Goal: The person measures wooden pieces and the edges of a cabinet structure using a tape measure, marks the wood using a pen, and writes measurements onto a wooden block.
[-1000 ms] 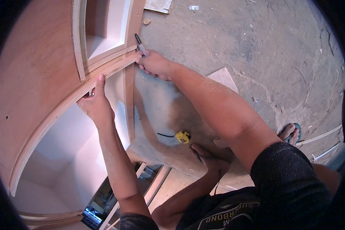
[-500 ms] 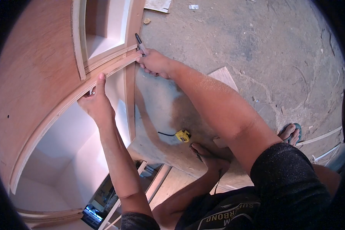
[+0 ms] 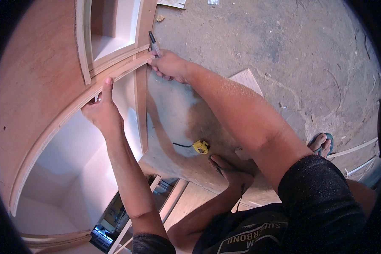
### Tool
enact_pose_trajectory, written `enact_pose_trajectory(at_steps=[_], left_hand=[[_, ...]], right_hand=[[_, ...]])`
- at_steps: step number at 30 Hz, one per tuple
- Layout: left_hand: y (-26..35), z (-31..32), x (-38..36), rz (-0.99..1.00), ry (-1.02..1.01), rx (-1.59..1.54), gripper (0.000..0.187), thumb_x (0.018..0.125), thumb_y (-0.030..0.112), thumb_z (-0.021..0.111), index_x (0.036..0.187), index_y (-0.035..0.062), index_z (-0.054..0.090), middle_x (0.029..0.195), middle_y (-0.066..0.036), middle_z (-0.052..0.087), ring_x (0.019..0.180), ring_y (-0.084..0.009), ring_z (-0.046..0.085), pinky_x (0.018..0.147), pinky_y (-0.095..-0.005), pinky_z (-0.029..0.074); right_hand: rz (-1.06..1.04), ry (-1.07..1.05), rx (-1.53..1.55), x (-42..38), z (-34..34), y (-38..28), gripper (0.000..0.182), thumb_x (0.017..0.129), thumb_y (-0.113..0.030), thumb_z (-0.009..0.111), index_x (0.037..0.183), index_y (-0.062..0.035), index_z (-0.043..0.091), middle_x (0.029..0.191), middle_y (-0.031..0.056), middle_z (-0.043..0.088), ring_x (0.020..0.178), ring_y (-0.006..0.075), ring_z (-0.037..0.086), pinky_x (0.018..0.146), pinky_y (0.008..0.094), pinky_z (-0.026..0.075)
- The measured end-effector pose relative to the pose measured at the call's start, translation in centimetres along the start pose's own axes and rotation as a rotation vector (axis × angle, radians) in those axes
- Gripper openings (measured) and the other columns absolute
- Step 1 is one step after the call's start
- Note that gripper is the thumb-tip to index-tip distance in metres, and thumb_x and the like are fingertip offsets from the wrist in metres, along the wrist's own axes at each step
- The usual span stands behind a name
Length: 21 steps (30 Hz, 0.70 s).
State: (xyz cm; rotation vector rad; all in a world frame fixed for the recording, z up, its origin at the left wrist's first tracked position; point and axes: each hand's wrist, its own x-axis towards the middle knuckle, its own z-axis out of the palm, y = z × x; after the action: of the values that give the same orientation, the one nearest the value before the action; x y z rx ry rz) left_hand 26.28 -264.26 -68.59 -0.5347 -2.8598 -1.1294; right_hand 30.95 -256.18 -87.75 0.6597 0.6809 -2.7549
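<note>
A long, thin wooden strip (image 3: 129, 68) lies along the face rail of a wooden cabinet, above a white-lined opening. My left hand (image 3: 103, 113) grips it from below, thumb on the front edge and fingers behind. A small shiny piece shows by those fingers, too small to name. At the strip's far end, by the cabinet's corner, my right hand (image 3: 170, 67) pinches it. That same hand also holds a marker (image 3: 153, 39), its black cap pointing up and away. The right fingertips are partly hidden.
A yellow tape measure (image 3: 200, 147) lies on the concrete floor (image 3: 292, 55) near my foot. Beyond my right arm is a flat board offcut (image 3: 247, 80). The cabinet panel (image 3: 38, 63) fills the left side, with a smaller framed opening (image 3: 114, 29) above the strip.
The view has shifted slightly, so the cabinet and hands sit a little further left and up. Both hands keep their hold on the strip; the marker remains in the right hand.
</note>
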Motion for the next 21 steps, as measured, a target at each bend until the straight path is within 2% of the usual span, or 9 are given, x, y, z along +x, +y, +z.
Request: enact_pose_trajectory(at_steps=[6,9,12,15,18,21], left_hand=[[0.3,-0.1,-0.1,-0.003,-0.008,0.073,0.061,0.085,0.001,0.084,0.136,-0.0070,0.051,0.129,-0.020,0.062,0.114,-0.0254,0.065,0.103,-0.0377,0.053],[0.1,-0.1,0.0,-0.019,-0.007,0.050,0.061,0.085,0.002,0.084,0.136,-0.0069,0.051,0.129,-0.020,0.062,0.114,-0.0256,0.065,0.104,-0.0380,0.052],[-0.5,-0.3,0.2,-0.016,-0.028,-0.038,0.061,0.085,0.002,0.083,0.137,-0.0068,0.051,0.129,-0.020,0.062,0.114,-0.0257,0.065,0.104,-0.0380,0.052],[0.0,-0.2,0.0,-0.016,-0.030,0.014,0.063,0.085,0.001,0.083,0.138,-0.0071,0.050,0.130,-0.020,0.061,0.114,-0.0258,0.065,0.105,-0.0382,0.051],[-0.1,-0.1,0.0,0.099,-0.018,0.107,0.066,0.087,0.003,0.083,0.140,-0.0084,0.046,0.131,-0.021,0.060,0.113,-0.0248,0.066,0.102,-0.0342,0.056],[-1.0,-0.4,0.4,0.044,-0.043,-0.015,0.065,0.086,0.002,0.083,0.140,-0.0081,0.047,0.131,-0.021,0.060,0.113,-0.0252,0.066,0.102,-0.0343,0.057]], right_hand=[[0.006,-0.026,-0.003,-0.2,0.0,-0.3,0.047,0.105,-0.018,0.056,0.149,-0.0086,0.042,0.076,-0.0050,0.048,0.059,0.0071,0.045,0.045,0.0248,0.032],[-0.020,0.037,-0.041,-0.1,0.0,-0.1,0.034,0.105,-0.023,0.057,0.135,-0.0058,0.057,0.076,-0.0031,0.052,0.061,0.0094,0.049,0.046,0.0284,0.034],[-0.088,0.359,-0.263,0.1,-0.2,-0.3,0.030,0.104,-0.032,0.060,0.106,-0.0036,0.069,0.076,0.0004,0.058,0.064,0.0127,0.054,0.049,0.0313,0.039],[-0.519,0.504,-0.202,-2.5,-0.5,-1.0,0.042,0.103,-0.040,0.061,0.084,-0.0042,0.068,0.075,0.0044,0.063,0.066,0.0150,0.058,0.055,0.0318,0.043],[-0.607,0.472,-0.301,-2.6,-1.3,-1.4,0.039,0.101,-0.040,0.066,0.088,-0.0039,0.068,0.075,0.0041,0.065,0.066,0.0124,0.057,0.060,0.0276,0.045],[-0.506,0.248,-0.091,-2.2,-0.8,-1.8,0.031,0.098,-0.032,0.072,0.093,-0.0019,0.070,0.078,0.0033,0.066,0.067,0.0099,0.057,0.061,0.0249,0.046]])
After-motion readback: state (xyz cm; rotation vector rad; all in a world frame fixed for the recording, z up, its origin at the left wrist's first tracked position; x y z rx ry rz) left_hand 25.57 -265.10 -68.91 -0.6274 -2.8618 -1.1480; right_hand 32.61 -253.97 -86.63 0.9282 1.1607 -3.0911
